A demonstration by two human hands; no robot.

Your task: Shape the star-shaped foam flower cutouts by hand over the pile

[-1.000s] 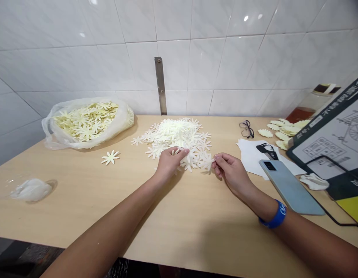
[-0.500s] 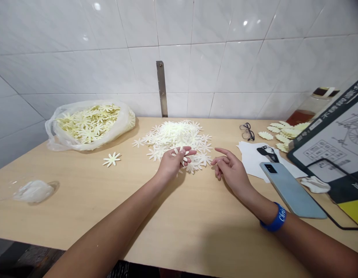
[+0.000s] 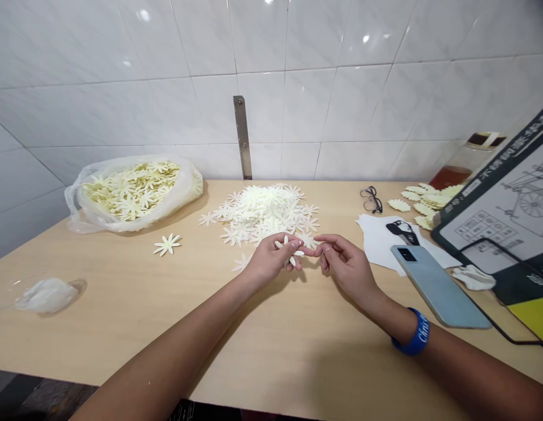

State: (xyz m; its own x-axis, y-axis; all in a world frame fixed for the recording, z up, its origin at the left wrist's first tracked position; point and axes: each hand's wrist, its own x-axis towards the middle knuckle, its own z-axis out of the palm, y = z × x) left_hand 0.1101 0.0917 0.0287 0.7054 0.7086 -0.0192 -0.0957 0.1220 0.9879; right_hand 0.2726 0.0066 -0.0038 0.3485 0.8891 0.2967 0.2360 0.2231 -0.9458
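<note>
creasing could come if my left hand (image 3: 271, 260), thumb clamped on a white flower cutout (image 3: 299, 253) near the pile (image 3: 267, 207), pinches harder, though i cannot tell whether my right hand (image 3: 348, 266), fingers curled, grips anything.

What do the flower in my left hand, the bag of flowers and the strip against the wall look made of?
The flower: perhaps matte foam or felt, from its flat, dull surface. The bag: probably thin, glossy plastic, being translucent and crumpled. The strip: likely metal, grey with dull sheen.
</note>
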